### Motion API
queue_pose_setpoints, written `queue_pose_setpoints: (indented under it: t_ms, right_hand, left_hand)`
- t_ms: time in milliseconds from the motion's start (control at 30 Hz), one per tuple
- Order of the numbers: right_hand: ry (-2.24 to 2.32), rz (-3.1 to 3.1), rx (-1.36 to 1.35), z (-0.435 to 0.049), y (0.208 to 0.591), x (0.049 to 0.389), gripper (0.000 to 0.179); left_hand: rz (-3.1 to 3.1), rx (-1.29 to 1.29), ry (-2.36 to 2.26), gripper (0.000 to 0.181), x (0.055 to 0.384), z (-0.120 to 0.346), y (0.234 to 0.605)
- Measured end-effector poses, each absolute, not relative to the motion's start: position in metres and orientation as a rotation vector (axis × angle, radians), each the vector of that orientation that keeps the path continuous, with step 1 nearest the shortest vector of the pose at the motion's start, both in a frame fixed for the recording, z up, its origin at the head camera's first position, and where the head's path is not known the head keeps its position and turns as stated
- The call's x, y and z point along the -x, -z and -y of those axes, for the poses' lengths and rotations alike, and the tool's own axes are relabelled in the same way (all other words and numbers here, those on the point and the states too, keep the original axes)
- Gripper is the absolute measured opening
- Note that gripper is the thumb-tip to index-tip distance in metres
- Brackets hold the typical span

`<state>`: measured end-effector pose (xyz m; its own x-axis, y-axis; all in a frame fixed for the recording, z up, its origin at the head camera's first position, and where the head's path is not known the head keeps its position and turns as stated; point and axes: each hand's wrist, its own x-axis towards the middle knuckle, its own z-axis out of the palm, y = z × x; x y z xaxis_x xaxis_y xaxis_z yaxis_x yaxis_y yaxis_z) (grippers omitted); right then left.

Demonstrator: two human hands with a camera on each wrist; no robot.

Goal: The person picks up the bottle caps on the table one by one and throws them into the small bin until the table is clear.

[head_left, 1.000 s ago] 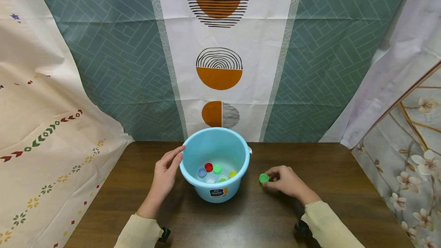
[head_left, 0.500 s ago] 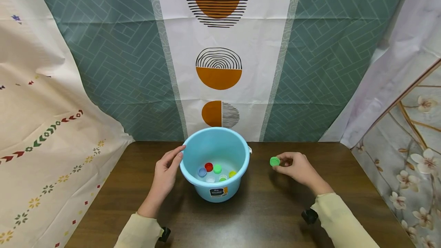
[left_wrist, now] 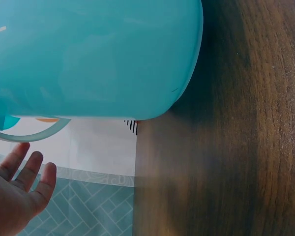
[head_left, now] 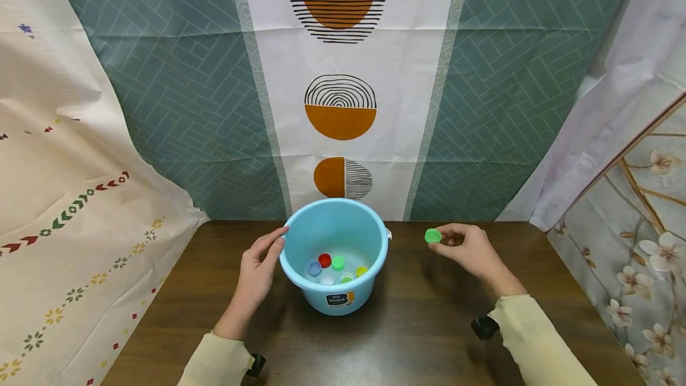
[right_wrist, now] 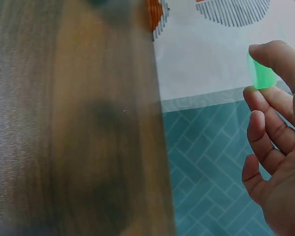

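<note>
A light blue plastic bucket [head_left: 333, 301] stands upright on the table. Inside it lie several bottle caps, among them a red cap [head_left: 324, 261], a blue cap [head_left: 314, 268], a green cap [head_left: 338, 263] and a yellow cap [head_left: 361, 271]. My left hand [head_left: 257, 270] touches the left side of the bucket's rim with its fingertips; in the left wrist view, three relaxed fingers [left_wrist: 27, 172] show beside the bucket's handle. Raised above the table to the right of the bucket, my right hand [head_left: 466, 250] pinches another green bottle cap [head_left: 433, 236] between thumb and fingers.
The dark brown wooden table [head_left: 370, 350] meets a patterned teal and white cloth [head_left: 482, 106] at its back edge. A cream cloth [head_left: 80, 207] hangs on the left and a floral cloth [head_left: 632, 243] on the right. Black wrist cameras are strapped below both hands.
My right hand has lifted the green bottle cap and moved it away toward the table's back edge and slightly right. The left hand and the bucket stay in place.
</note>
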<state>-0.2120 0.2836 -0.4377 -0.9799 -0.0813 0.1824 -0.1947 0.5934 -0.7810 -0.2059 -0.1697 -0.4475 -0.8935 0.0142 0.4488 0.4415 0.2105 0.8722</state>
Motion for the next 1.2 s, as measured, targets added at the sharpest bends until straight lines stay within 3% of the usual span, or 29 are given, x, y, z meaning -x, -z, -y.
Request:
queue_pose_setpoints:
  t_ms: [467,1200]
  right_hand:
    - [-1.342,2.638,-0.300,-0.268,0.413,0.217,0.041]
    - [-1.364,2.602,-0.439,-0.202,0.373,0.235,0.040]
  left_hand:
    - [2.161,0.412,1.716,0.029,0.208,0.171,0.452]
    - [2.159,0.425,1.715,0.030,0.209,0.172,0.452]
